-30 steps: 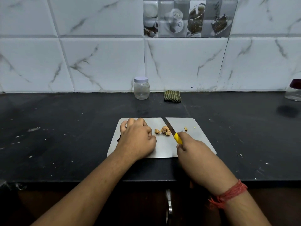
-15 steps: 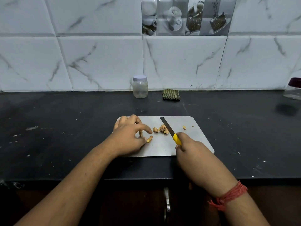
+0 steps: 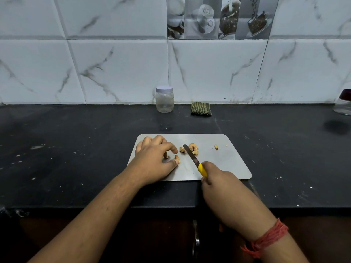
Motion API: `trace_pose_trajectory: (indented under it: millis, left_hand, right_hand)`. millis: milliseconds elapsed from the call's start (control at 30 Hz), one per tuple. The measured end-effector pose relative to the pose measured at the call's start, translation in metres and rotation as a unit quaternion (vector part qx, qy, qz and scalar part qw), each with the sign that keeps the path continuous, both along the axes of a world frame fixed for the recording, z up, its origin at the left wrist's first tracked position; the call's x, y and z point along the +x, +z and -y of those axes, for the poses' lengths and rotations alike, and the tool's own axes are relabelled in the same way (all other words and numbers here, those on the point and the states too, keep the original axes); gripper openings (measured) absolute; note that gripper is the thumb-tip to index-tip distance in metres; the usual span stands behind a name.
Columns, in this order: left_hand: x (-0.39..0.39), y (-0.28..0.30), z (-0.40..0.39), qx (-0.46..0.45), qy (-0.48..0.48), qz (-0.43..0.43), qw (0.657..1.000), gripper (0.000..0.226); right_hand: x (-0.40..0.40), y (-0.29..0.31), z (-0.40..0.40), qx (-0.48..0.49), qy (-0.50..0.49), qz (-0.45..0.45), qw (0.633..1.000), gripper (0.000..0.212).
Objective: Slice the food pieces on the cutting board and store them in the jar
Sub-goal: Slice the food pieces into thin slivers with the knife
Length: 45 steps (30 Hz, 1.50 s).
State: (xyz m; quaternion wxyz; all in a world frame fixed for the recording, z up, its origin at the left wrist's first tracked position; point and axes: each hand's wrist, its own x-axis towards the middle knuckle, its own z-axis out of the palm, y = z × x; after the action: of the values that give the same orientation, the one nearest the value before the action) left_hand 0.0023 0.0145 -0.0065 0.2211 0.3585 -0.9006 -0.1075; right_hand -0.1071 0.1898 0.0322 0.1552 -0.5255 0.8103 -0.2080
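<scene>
A steel cutting board [image 3: 224, 164] lies on the black counter. My left hand [image 3: 155, 158] rests on its left part and pinches a small tan food piece [image 3: 177, 158] between thumb and forefinger. A cluster of tan food pieces [image 3: 192, 148] sits at the board's middle, with a small bit [image 3: 216, 147] further right. My right hand [image 3: 220, 183] grips the yellow handle of a knife [image 3: 191, 156], whose blade points up-left and lies against the cluster. A clear jar [image 3: 164, 99] with a white lid on stands at the wall behind the board.
A folded green striped cloth [image 3: 201, 109] lies by the wall right of the jar. Another glass jar with a dark lid [image 3: 344, 103] shows at the right edge. White crumbs speckle the counter [image 3: 76, 149]. The counter's front edge runs just below the board.
My left hand uncurled from a fist and took a small food piece between thumb and forefinger, pulling it left of the cluster. The knife stayed near the cluster.
</scene>
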Motion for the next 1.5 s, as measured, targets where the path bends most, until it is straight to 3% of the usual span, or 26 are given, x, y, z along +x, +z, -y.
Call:
trace_pose_trajectory:
  millis: [300, 667, 1133, 1500]
  left_hand:
    - [-0.002, -0.002, 0.0, 0.035, 0.01, -0.026, 0.999, 0.006]
    - [-0.004, -0.001, 0.001, 0.077, 0.028, -0.035, 0.996, 0.003]
    - [-0.004, 0.001, 0.002, 0.102, 0.028, -0.043, 0.993, 0.012]
    - [-0.004, 0.002, 0.003, 0.11, 0.028, -0.038, 0.993, 0.013]
  right_hand:
    - [0.009, -0.007, 0.01, 0.045, 0.017, -0.013, 0.999, 0.02]
    - [0.014, 0.001, 0.018, 0.076, 0.034, -0.027, 0.996, 0.019]
    - [0.018, 0.006, 0.022, 0.085, 0.024, -0.046, 0.995, 0.019]
    - [0.02, 0.008, 0.02, 0.081, 0.029, -0.052, 0.995, 0.006]
